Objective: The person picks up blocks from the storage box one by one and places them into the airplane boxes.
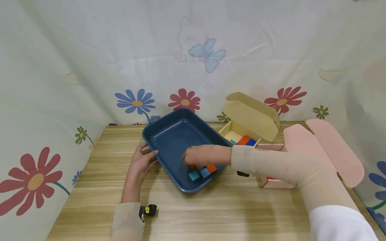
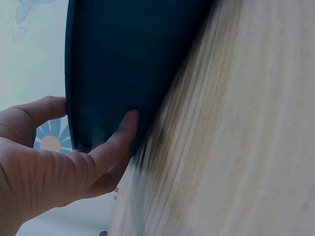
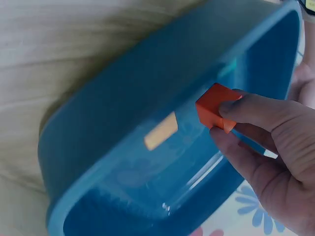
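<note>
A deep blue rectangular tray [image 1: 169,140] lies at an angle on the table. My left hand [image 1: 143,161] grips its left side; in the left wrist view the thumb is at the rim and the fingers lie against the outer wall [image 2: 113,64]. Over the tray, my right hand [image 1: 196,155] pinches an orange cube block [image 3: 216,105] between thumb and fingers. Near the tray's front corner sit a teal block [image 1: 194,175], a light blue block [image 1: 205,172] and another orange block [image 1: 212,168], the last two touching.
Behind the right forearm stands an open yellow box [image 1: 235,129] with red, blue and teal blocks inside. An open pink box [image 1: 278,183] is at the right, partly hidden by the sleeve, with something red in it. A flowered curtain [image 1: 135,67] surrounds the wooden table [image 1: 187,217].
</note>
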`<state>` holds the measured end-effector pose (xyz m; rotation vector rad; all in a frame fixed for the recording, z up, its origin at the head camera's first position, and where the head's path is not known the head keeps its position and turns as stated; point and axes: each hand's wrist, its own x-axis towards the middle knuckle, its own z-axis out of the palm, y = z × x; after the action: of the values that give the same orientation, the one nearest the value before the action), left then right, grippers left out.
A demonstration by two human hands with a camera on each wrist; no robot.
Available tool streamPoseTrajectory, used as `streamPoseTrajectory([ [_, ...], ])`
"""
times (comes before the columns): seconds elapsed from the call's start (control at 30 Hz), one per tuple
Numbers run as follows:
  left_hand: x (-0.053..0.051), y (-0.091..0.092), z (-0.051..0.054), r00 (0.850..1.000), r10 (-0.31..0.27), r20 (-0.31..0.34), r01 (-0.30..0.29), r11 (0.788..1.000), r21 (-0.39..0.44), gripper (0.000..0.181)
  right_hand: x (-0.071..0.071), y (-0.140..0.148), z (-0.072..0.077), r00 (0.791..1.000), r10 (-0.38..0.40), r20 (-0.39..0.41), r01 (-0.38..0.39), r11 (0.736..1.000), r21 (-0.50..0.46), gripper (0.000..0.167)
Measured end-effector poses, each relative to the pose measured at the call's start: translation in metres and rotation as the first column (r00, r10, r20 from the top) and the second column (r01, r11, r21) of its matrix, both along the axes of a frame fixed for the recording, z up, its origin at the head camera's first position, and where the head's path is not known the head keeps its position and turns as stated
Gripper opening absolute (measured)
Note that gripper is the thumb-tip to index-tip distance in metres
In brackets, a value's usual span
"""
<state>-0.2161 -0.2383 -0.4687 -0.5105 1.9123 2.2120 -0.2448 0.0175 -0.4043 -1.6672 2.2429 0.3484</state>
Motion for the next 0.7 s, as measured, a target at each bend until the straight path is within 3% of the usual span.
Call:
streamPoseTrajectory([
  [0.33, -0.001, 0.002, -0.002, 1.000, -0.003, 0.003, 0.003, 1.000, 0.006, 0.078, -0.019, 0.025, 0.020, 0.998, -0.056, 0.029, 0.058, 0.996, -0.069, 0.024],
  [0.7, 0.001, -0.001, 0.000, 1.000, 0.001, 0.015, -0.001, 1.000, 0.008, 0.079, -0.041, 0.055, 0.038, 0.995, -0.100, -0.001, 0.099, 0.987, -0.125, 0.023],
])
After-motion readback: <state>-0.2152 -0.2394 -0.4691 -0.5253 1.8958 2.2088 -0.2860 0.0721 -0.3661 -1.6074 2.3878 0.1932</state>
